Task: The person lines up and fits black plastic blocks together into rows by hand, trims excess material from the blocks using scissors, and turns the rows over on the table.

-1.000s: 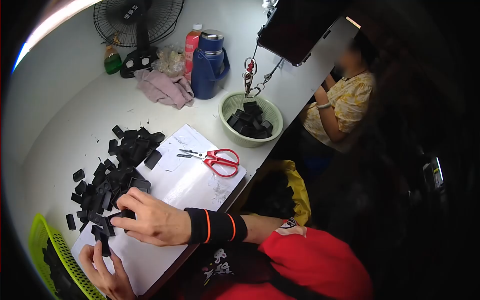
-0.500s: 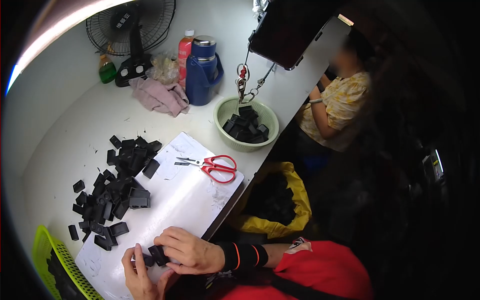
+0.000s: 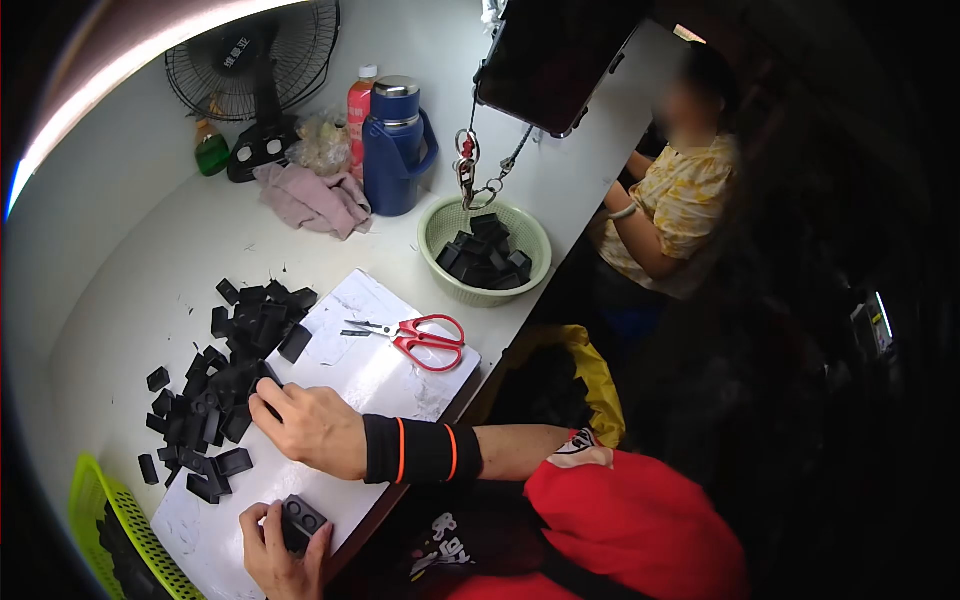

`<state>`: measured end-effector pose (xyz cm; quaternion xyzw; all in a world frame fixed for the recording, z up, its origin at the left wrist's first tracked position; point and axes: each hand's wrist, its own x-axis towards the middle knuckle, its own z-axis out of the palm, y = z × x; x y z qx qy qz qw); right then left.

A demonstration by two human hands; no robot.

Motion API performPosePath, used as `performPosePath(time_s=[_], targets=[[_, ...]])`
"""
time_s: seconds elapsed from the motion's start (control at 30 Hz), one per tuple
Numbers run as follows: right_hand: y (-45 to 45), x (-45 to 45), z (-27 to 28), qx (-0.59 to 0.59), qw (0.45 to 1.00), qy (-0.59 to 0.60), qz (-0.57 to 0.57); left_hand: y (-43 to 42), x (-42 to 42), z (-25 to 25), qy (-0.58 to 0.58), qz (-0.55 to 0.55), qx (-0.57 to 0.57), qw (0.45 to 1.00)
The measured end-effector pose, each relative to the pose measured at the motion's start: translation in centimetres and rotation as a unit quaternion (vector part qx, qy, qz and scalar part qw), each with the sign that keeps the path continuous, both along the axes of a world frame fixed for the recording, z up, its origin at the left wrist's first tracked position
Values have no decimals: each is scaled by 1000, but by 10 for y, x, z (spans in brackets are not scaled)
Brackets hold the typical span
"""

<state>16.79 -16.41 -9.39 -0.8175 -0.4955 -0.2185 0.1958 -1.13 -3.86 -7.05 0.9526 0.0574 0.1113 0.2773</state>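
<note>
In my left hand (image 3: 272,562) is a black block (image 3: 302,520) with round recesses on its face. My fingers and thumb close around its sides, low over the white board (image 3: 345,515). My right hand (image 3: 318,432), with a black band on the wrist, has reached the near edge of the pile of black blocks (image 3: 200,415). Its fingers are curled on another black block (image 3: 266,374), which they partly hide. Red-handled scissors (image 3: 430,343) lie on the board, blades towards the pile.
A pale green basket (image 3: 540,262) holds several black blocks. At lower left stands a lime green basket (image 3: 135,525). Behind are a blue flask (image 3: 390,165), a pink cloth (image 3: 312,202) and a fan (image 3: 262,100). A phone (image 3: 555,60) hangs above; another person (image 3: 680,200) sits beyond.
My right hand has left the block near my left hand and moved up and left to the pile. The block in my left hand now shows its recessed face.
</note>
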Motion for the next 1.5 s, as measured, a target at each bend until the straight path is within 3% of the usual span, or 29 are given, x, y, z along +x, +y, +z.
performPosePath(time_s=[0.13, 0.3, 0.4, 0.53, 0.6, 0.67, 0.7, 0.73, 0.83, 0.9, 1.17, 1.3, 1.37, 1.47, 1.5], targets=[[-28, -41, 12, 147, 984, 101, -10, -1, -6, 2, -34, 22, 9, 999], [-30, -79, -4, 98, 989, 107, -18, -3, 2, -1, -16, 4, 2, 1000], [-31, -83, 1, 106, 973, 202, -27, -4, 2, 6, 3, -9, 23, 1000], [-45, -74, 17, 118, 969, 215, 11, -6, 5, 14, 22, -16, 51, 998], [-63, -58, 41, 215, 947, 224, 77, -10, 14, 10, -4, -39, 78, 996], [-96, -46, 83, 355, 874, 292, 156, -18, 22, 1, 6, -75, 68, 995], [-114, -36, 94, 410, 862, 234, 182, -18, 25, -2, 6, -75, 69, 995], [-129, -55, 126, 490, 816, 268, 148, -17, 27, -5, -7, -88, 102, 991], [-131, -53, 130, 483, 812, 283, 167, -15, 26, -6, -22, -110, 122, 986], [-136, -52, 134, 470, 814, 287, 187, -20, 23, -2, 70, -52, 20, 996], [-146, -51, 145, 403, 816, 300, 287, -16, 20, -10, 68, -36, -14, 997], [-118, -41, 99, 400, 767, 395, 308, -11, 14, -25, 24, -41, -54, 997], [-95, -38, 73, 388, 739, 455, 310, -8, 12, -25, 59, -30, -48, 997], [-66, -30, 41, 364, 759, 462, 279, -13, 14, -15, 74, -35, -35, 996], [-57, -27, 27, 340, 792, 446, 239, -13, 15, -12, 54, -49, -25, 997]])
